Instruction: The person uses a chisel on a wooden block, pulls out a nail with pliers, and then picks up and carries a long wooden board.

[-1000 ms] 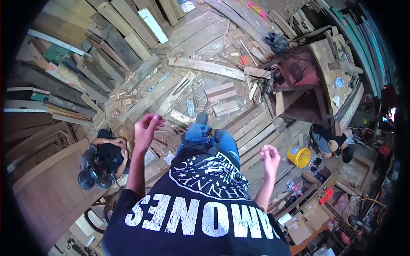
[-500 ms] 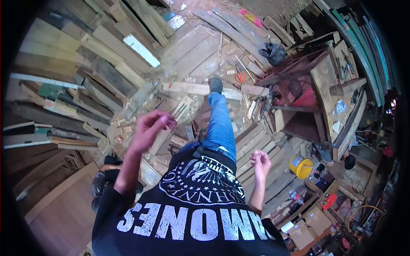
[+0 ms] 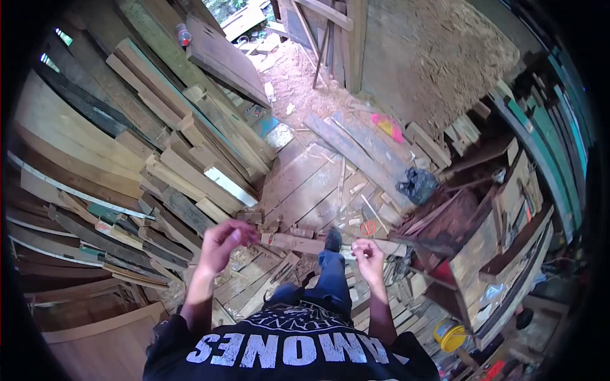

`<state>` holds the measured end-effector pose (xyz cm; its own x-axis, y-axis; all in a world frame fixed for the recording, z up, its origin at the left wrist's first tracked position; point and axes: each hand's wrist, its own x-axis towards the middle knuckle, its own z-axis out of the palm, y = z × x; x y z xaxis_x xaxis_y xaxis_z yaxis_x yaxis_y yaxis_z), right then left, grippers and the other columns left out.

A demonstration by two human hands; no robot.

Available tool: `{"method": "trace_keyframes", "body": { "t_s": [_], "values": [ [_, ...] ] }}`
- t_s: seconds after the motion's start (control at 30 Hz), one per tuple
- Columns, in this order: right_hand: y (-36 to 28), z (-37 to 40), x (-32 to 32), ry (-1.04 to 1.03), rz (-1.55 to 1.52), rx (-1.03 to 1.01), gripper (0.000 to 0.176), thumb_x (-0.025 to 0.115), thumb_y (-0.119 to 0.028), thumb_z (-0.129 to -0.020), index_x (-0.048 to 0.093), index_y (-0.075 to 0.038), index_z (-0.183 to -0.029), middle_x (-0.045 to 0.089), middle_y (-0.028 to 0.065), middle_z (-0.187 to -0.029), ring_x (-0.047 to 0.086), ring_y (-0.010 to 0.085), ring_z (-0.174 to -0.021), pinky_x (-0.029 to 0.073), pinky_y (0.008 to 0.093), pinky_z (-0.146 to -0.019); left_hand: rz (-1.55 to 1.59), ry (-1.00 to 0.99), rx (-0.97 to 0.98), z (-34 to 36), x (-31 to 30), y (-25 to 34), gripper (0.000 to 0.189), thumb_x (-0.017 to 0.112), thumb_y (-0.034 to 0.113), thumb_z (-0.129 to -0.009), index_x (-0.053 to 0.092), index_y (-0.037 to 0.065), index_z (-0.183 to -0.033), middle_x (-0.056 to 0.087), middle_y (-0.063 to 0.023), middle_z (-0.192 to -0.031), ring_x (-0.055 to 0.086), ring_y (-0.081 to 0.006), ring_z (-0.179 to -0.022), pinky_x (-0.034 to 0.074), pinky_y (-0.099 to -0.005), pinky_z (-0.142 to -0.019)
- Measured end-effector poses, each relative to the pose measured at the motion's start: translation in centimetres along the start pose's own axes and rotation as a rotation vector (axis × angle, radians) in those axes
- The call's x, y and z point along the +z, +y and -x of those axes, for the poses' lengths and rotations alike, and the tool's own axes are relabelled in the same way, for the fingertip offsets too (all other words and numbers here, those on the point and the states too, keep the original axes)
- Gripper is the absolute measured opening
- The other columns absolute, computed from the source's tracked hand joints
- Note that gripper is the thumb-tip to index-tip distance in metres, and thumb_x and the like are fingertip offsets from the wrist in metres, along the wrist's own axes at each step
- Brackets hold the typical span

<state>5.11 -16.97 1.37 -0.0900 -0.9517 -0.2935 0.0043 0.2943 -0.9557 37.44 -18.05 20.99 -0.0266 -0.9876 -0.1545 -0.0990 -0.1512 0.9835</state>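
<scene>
My left hand (image 3: pixel 223 244) is raised in front of me, fingers loosely bent, the thumb apart from them and no object visible in it. Its fingertips are smeared by motion. My right hand (image 3: pixel 368 259) hovers over the floor at the right, fingers curled in a loose pinch; whether something small lies inside cannot be made out. Neither hand touches the wood around me. Below, one shoe (image 3: pixel 333 239) is set forward by a wooden beam (image 3: pixel 295 244) lying across the floor. An orange-red ring-like item (image 3: pixel 368 228) lies just beyond my right hand.
Long boards (image 3: pixel 184 171) lean in stacks at the left. Ahead is a bright doorway with sawdust (image 3: pixel 292 76). A black plastic bag (image 3: pixel 417 185), a worn wooden cabinet (image 3: pixel 470 279) and a yellow bucket (image 3: pixel 449 335) stand at the right. Planks and scraps litter the floor.
The view has tilted up, bringing the doorway and the large sawdust-covered panel into sight. My right hand has risen forward. My left hand stays raised. The beam is nearer my body.
</scene>
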Motion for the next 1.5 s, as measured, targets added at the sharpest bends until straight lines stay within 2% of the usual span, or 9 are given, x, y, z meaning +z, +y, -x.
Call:
{"method": "trace_keyframes", "body": {
  "t_s": [0.23, 0.43, 0.53, 0.63, 0.77, 0.87, 1.0, 1.23, 1.5],
  "values": [
    [-0.4, -4.3, 0.9, -0.054, -0.006, 0.122, 0.015, 0.068, -0.014, -0.083, 0.062, -0.002, -0.09, 0.064, 0.0017, -0.071, 0.059, 0.0073, -0.065, 0.047, 0.022, -0.064, 0.192, -0.086, -0.264, -0.4, 2.3, -3.5, 0.024, 0.049, 0.019, -0.096, 0.059, -0.002, -0.105, 0.067, -0.0111, -0.098, 0.064, -0.0145, -0.086, 0.048, -0.0265, -0.075],
    [-5.4, -10.3, 8.8, -0.281, -0.055, 0.005, 0.017, 0.068, -0.015, -0.084, 0.061, -0.003, -0.094, 0.065, 0.0006, -0.077, 0.059, 0.0046, -0.069, 0.046, 0.0199, -0.063, 0.298, -0.104, -0.114, -8.9, 0.7, -3.8, 0.026, 0.053, 0.021, -0.094, 0.06, -0.002, -0.104, 0.067, -0.0115, -0.096, 0.064, -0.0162, -0.084, 0.048, -0.0277, -0.073],
    [-10.2, -13.6, 12.6, -0.398, 0.038, -0.119, 0.015, 0.065, -0.007, -0.085, 0.06, -0.003, -0.099, 0.064, 0.0011, -0.08, 0.06, 0.0083, -0.073, 0.048, 0.0215, -0.066, 0.391, -0.304, -0.064, -14.6, -2.4, -4.2, 0.024, 0.059, 0.012, -0.089, 0.058, -0.004, -0.107, 0.065, -0.0131, -0.099, 0.062, -0.0164, -0.089, 0.049, -0.0293, -0.084],
    [-11.1, -18.2, 14.5, -0.231, -0.069, -0.16, 0.014, 0.062, -0.007, -0.087, 0.06, -0.004, -0.1, 0.065, 0.0024, -0.082, 0.062, 0.0103, -0.074, 0.05, 0.0236, -0.066, 0.286, -0.491, 0.019, -21.4, -5.0, -2.7, 0.024, 0.059, 0.006, -0.087, 0.057, -0.004, -0.109, 0.065, -0.0115, -0.101, 0.062, -0.0156, -0.092, 0.048, -0.0301, -0.085],
    [-11.6, -24.6, 17.0, 0.249, -0.082, -0.033, 0.013, 0.06, -0.017, -0.089, 0.061, -0.005, -0.095, 0.065, 0.0047, -0.085, 0.062, 0.0121, -0.07, 0.048, 0.0241, -0.06, 0.26, -0.672, 0.209, -29.8, -9.9, -0.7, 0.024, 0.063, 0.011, -0.087, 0.058, -0.001, -0.107, 0.065, -0.0071, -0.099, 0.061, -0.012, -0.091, 0.048, -0.0255, -0.08],
    [-14.3, -27.6, 19.4, 0.301, -0.107, -0.04, 0.014, 0.061, -0.018, -0.089, 0.06, -0.005, -0.094, 0.065, 0.0043, -0.083, 0.062, 0.0123, -0.07, 0.047, 0.024, -0.059, 0.259, -0.639, 0.3, -35.5, -13.8, -0.7, 0.024, 0.065, 0.014, -0.085, 0.06, 0.0, -0.104, 0.066, -0.0064, -0.096, 0.061, -0.0108, -0.088, 0.048, -0.0261, -0.078],
    [-14.9, -30.1, 22.5, 0.1, 0.063, 0.026, 0.014, 0.06, -0.02, -0.09, 0.061, -0.007, -0.095, 0.066, 0.0047, -0.083, 0.063, 0.0134, -0.071, 0.047, 0.025, -0.059, 0.295, -0.564, 0.351, -40.0, -19.0, -0.6, 0.026, 0.064, 0.013, -0.086, 0.059, -0.002, -0.107, 0.065, -0.0077, -0.096, 0.061, -0.0131, -0.089, 0.048, -0.0276, -0.08],
    [-14.6, -37.5, 25.0, -0.051, 0.162, 0.13, 0.015, 0.061, -0.019, -0.089, 0.061, -0.006, -0.095, 0.065, 0.0047, -0.082, 0.063, 0.0128, -0.07, 0.047, 0.0243, -0.058, 0.492, -0.26, 0.133, -43.8, -25.0, -6.2, 0.027, 0.061, 0.015, -0.087, 0.057, -0.005, -0.106, 0.065, -0.012, -0.096, 0.062, -0.0169, -0.088, 0.048, -0.0289, -0.078],
    [-20.2, -60.0, 29.3, -0.313, 0.509, 0.206, 0.018, 0.067, -0.019, -0.085, 0.064, -0.003, -0.093, 0.065, 0.0031, -0.077, 0.061, 0.0098, -0.068, 0.048, 0.024, -0.061, 0.561, 0.111, -0.018, -51.0, -25.9, -8.2, 0.046, 0.067, 0.035, -0.083, 0.058, -0.002, -0.108, 0.066, -0.0125, -0.098, 0.064, -0.0195, -0.088, 0.049, -0.0298, -0.078]
  ]
}}
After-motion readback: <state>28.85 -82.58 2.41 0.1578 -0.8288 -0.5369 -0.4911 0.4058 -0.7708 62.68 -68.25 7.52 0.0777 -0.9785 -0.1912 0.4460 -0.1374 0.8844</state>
